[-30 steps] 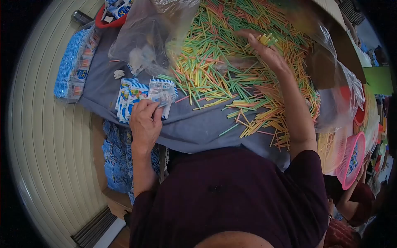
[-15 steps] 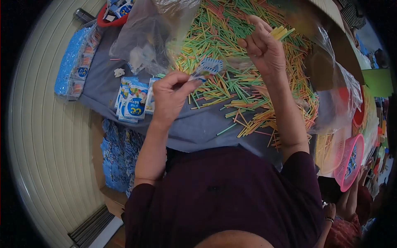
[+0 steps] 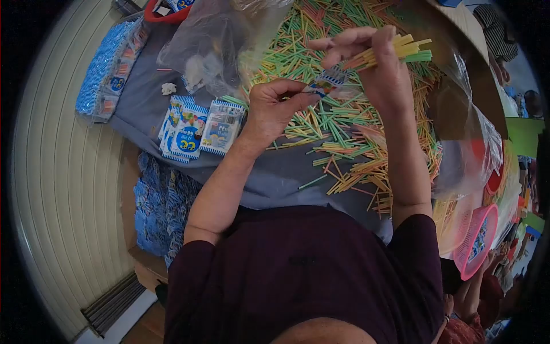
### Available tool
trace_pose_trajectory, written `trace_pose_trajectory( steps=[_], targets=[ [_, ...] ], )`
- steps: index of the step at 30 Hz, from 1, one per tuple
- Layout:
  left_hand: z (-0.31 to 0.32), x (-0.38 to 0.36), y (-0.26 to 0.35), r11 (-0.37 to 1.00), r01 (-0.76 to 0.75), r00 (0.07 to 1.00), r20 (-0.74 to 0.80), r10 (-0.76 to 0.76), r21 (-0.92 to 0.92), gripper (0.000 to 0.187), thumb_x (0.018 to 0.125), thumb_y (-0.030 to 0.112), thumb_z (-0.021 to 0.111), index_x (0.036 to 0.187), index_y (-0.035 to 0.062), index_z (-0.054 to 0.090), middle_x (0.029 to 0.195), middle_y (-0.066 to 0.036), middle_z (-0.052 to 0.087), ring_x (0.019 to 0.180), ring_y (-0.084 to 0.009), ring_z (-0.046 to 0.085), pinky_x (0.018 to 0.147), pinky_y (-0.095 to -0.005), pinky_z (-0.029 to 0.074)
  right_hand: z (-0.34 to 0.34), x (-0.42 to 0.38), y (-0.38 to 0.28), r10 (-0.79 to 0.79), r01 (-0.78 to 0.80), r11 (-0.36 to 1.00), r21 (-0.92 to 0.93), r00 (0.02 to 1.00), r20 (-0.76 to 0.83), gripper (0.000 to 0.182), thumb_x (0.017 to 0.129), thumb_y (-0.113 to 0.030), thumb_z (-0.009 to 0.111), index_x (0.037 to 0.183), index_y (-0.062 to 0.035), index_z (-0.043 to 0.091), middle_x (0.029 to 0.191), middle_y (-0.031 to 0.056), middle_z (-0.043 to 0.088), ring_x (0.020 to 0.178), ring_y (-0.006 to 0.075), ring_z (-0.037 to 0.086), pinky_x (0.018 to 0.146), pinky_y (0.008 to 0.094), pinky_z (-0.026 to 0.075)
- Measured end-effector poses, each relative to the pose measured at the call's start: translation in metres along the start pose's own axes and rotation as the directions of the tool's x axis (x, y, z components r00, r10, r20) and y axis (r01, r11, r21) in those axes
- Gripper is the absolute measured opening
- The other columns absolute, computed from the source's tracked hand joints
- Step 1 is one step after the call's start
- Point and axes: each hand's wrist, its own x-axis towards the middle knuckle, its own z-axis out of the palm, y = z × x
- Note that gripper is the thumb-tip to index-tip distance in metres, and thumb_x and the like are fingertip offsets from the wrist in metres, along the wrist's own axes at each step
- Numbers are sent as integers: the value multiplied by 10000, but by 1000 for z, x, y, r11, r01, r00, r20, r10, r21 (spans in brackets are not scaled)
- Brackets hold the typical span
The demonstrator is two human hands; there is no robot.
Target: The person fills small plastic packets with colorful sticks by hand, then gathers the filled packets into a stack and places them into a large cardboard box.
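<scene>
My left hand [image 3: 274, 112] pinches a small printed packet [image 3: 327, 85] by its lower left end, above the pile of coloured sticks [image 3: 321, 117]. Close above the packet, my right hand [image 3: 381, 69] is closed round a bundle of yellow, green and orange sticks [image 3: 405, 50], with one end of the bundle toward the packet. Whether the sticks touch the packet cannot be made out. To the left of my left hand, flat on the grey cloth, lie several blue and white packets [image 3: 188, 132] and one turned back side up [image 3: 222, 127].
A clear plastic bag [image 3: 197, 49] lies behind the packets, near a red basket [image 3: 166, 16]. A large blue pack [image 3: 103, 71] rests at the left edge. Below it, a cardboard box [image 3: 130, 218] holds blue wrappers. A pink basket [image 3: 480, 243] and another person's arm [image 3: 471, 292] are at right.
My left hand has moved right and up with the packet. My right hand has turned and come nearer to it, so more of the stick bundle shows.
</scene>
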Motion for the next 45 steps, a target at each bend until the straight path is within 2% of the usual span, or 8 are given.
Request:
trace_pose_trajectory(
  steps=[6, 18, 22, 29, 32, 35, 40, 45],
  targets=[
    [1, 3, 4, 998, -57, 998, -16, 58, 36, 146, 804, 37, 781, 932, -15, 734, 778, -12, 688, 701, -54, 599, 615, -223, 477, 19, 1, 1, 142, -146, 912, -384, 989, -40, 642, 1010, -558, 368, 1076, -9, 694, 1015, 95, 711, 985, 162, 625, 903, 325, 477],
    [17, 17, 4, 977, -202, 979, -2, 202, -66, 294, 816, -16, 750, 1103, -8, 685, 935, -16, 692, 800, -69, 618, 708, -220, 505, 22, 10, 17, 157, -159, 985, -64, 987, -42, 620, 1017, -533, 367, 1271, -29, 625, 1116, 119, 665, 1074, 211, 597, 951, 356, 477],
    [13, 7, 1, 884, -309, 951, 90, 297, 351, 365, 822, -39, 732, 1175, -6, 645, 1022, -25, 690, 826, -79, 627, 774, -229, 529, 31, 10, 27, 71, -71, 979, -192, 997, -9, 638, 1026, -533, 337, 1282, -17, 612, 1127, 129, 660, 1088, 216, 595, 943, 349, 478],
    [1, 3, -3, 961, -226, 972, -27, 233, 159, 288, 838, -61, 693, 1117, 4, 662, 1003, -28, 706, 864, -63, 626, 775, -229, 520, 5, 6, -2, 78, -96, 932, -349, 995, -66, 510, 1010, -430, 447, 1283, -34, 617, 1151, 103, 652, 1127, 196, 576, 999, 357, 424],
    [-6, -7, 3, 967, -256, 962, -96, 255, 6, 262, 786, -30, 732, 1038, -30, 661, 873, -66, 689, 780, -95, 630, 685, -248, 507, -47, -14, -4, 193, -235, 700, -674, 971, -138, 470, 928, -328, 622, 1298, -40, 607, 1206, 104, 647, 1140, 237, 582, 963, 376, 447],
    [-30, -34, 7, 798, -379, 875, -99, 474, 470, 177, 768, 9, 723, 929, -33, 663, 772, -104, 649, 680, -188, 599, 623, -319, 467, -68, -47, 10, 171, -185, -20, -983, 968, -186, 526, 807, -222, 736, 1290, -58, 605, 1256, 157, 616, 1155, 338, 575, 961, 420, 449],
    [-113, -100, 46, 748, -87, 902, -266, 339, 658, 159, 781, 56, 710, 922, -11, 680, 788, -139, 649, 711, -281, 624, 643, -359, 472, -68, -74, 11, 157, -198, 328, -924, 976, -153, 500, 788, -157, 732, 1264, -57, 615, 1249, 181, 601, 1151, 387, 555, 950, 444, 445],
    [-167, -116, 46, 467, 246, 942, -322, 91, 850, 183, 810, 140, 714, 941, 13, 704, 892, -144, 663, 811, -344, 627, 722, -403, 485, -62, -62, 24, 203, -236, 288, -928, 962, -182, 454, 817, -183, 712, 1242, -49, 626, 1266, 202, 590, 1179, 399, 545, 973, 455, 438]
  ],
)
